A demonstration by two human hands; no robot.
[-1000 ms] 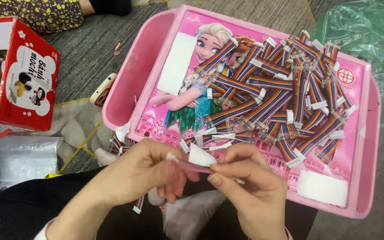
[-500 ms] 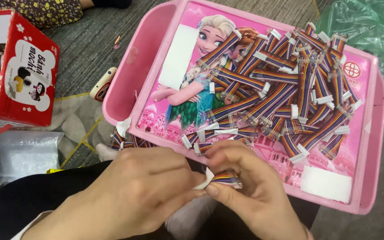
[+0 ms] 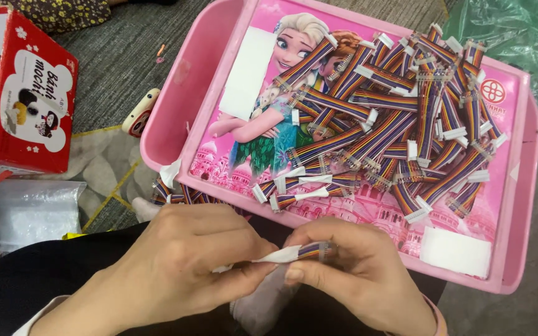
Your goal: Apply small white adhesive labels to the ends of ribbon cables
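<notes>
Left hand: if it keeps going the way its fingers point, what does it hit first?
The left hand points right, toward the right hand. Its fingertips already pinch the white end of the striped ribbon cable held between both hands, so it would likely meet the right hand's fingers next.

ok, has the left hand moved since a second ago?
Yes. The left hand has closed rightward onto the right hand, covering more of the small ribbon cable, judged against the pink tray.

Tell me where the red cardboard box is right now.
In the head view the red cardboard box sits at the far left on the grey floor, left of the pink tray, above a clear plastic bag.
</notes>
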